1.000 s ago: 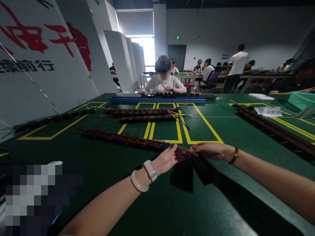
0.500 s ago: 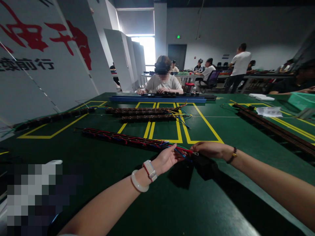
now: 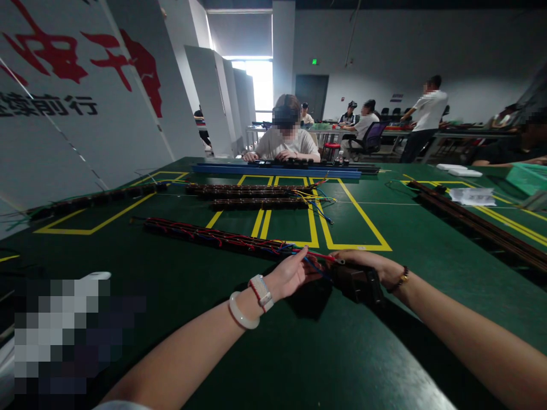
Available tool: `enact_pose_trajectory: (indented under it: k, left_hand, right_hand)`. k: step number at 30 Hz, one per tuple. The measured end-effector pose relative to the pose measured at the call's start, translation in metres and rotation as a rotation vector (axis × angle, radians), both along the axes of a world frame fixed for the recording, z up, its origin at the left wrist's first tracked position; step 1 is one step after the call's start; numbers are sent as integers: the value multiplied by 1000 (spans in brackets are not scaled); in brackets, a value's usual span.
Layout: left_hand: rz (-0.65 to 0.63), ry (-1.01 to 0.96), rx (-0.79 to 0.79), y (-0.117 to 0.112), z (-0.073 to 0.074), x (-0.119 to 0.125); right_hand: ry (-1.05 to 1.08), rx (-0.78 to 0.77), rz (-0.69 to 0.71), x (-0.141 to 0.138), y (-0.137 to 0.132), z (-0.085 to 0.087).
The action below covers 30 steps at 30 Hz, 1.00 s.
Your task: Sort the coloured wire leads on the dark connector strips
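A long dark bar (image 3: 213, 235) wound with red and blue wires lies across the green table, its wire ends running toward me. Closed around those wires (image 3: 315, 262) is my left hand (image 3: 291, 274), with a watch and a white bangle on the wrist. A red lead (image 3: 327, 258) with a metal ring terminal (image 3: 341, 262) points right between my hands. My right hand (image 3: 371, 263) grips a black block-shaped part (image 3: 358, 283) from behind, close to the wire ends. The right fingertips are mostly hidden behind it.
Behind the bar lie several similar bundles (image 3: 256, 193) with yellow and blue wire ends. Long brown bars (image 3: 478, 222) lie at the right, near a green basket (image 3: 530, 177). Another wired strip (image 3: 98, 199) is at the left. A person (image 3: 290, 139) sits across the table by blue rails (image 3: 277, 171).
The black block has turned and come up slightly in my right hand, showing more of its side. My left hand stays on the wires. The view has shifted a little.
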<state>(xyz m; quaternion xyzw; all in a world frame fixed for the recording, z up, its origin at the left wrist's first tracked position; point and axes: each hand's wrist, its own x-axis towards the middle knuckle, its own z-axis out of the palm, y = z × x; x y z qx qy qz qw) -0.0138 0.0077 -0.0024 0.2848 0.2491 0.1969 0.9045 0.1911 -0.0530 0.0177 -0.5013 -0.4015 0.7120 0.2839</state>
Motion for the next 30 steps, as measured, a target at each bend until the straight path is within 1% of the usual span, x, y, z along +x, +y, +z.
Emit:
enact_pose_trajectory:
  k: [1,3,6,8,10,13,16,19,22,24,26,30]
  left_hand:
    - [8,-15,0,0,0,0]
    - [21,-44,-14,0,0,0]
    - [28,-80,-32,0,0,-1]
    - [21,-78,-25,0,1,-2]
    - [8,-56,-8,0,1,-2]
    - [4,-18,32,0,1,-2]
    - [-18,-6,102,0,0,-2]
    - [-42,-18,174,-1,-2,-2]
    - [-37,-9,184,-2,-4,-1]
    - [-14,5,180,-4,-4,0]
    - [4,19,187,-5,-3,0]
    - [2,23,185,-6,-1,1]
  right_hand:
    - [8,-1,-30,0,-1,1]
    - [-26,45,-58,-2,-2,2]
    - [-184,155,5,-3,-2,4]
    - [-251,182,52,-3,0,4]
    - [-272,189,72,-3,2,4]
    - [-276,186,66,-2,2,5]
    - [-185,142,-9,-2,-3,7]
    - [-98,25,-135,-4,-10,9]
    - [17,-85,-213,-6,-14,8]
    - [90,-148,-223,-5,-13,5]
    - [119,-193,-202,-3,-11,1]
    - [137,-180,-182,-1,-6,-1]
